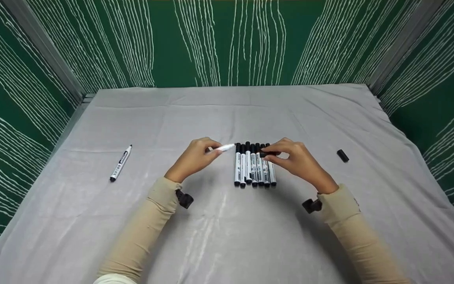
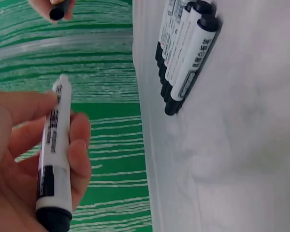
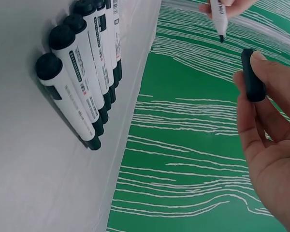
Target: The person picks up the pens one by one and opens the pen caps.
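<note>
In the head view my left hand (image 1: 197, 156) grips a white marker (image 1: 226, 147), its bare tip pointed right toward the other hand. The left wrist view shows this marker (image 2: 55, 140) lying across the fingers, with a black end near the palm. My right hand (image 1: 298, 159) pinches a black marker cap (image 3: 253, 76) between thumb and fingers. Cap and marker tip are apart, both held above the table. Below and between the hands lies a row of several capped white markers (image 1: 248, 167), side by side, black caps toward the far edge; the right hand partly hides the row's upper right.
A single uncapped marker (image 1: 121, 163) lies slanted at the left of the table. At the right lies a loose black cap (image 1: 342, 156). A grey cloth (image 1: 227, 232) with creases covers the table. Green walls with white lines (image 1: 172, 43) stand behind and at both sides.
</note>
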`<state>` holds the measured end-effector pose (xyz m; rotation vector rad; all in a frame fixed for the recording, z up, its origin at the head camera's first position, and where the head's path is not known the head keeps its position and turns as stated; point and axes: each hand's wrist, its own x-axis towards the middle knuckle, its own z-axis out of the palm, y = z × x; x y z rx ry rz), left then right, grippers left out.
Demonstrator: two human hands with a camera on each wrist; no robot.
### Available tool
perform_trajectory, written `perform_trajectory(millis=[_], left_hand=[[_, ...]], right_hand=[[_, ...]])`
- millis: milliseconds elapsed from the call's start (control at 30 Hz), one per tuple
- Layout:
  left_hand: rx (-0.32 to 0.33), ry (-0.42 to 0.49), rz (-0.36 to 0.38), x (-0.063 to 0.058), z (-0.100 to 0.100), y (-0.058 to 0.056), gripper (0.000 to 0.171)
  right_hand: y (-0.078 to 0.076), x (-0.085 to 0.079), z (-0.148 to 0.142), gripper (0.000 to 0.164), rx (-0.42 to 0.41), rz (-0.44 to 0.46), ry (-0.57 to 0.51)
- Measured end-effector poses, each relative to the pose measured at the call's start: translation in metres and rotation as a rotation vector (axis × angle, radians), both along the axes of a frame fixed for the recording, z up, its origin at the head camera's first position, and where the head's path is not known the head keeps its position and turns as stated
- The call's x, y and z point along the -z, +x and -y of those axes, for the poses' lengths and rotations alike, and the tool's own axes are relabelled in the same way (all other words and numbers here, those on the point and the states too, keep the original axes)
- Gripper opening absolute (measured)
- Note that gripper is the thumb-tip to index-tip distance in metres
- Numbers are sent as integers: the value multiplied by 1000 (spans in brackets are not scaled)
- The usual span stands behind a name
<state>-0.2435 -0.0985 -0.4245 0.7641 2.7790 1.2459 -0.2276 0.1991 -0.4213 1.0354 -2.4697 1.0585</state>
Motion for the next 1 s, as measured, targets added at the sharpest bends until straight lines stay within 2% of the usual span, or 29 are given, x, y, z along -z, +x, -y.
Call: perform_trajectory(millis=[100,200,267,500,633,1000], left_hand=[[-97,17,3,3,10,-4,21],[-156,30,29,6,20,-7,22],[-180,35,37,8,26,-9,23],[-279,59,-5,15,50,-15,24],[-350,67,4,16,65,-19,24],[-495,40,39,16,114,-24,25]], right_hand=[[0,1,-4,26,2,31,7],[1,2,-8,26,3,65,21],[1,2,-10,26,6,91,29],[-1,3,-17,24,22,146,44],[-3,4,-23,23,33,143,41],[-9,11,-35,21,90,174,54]])
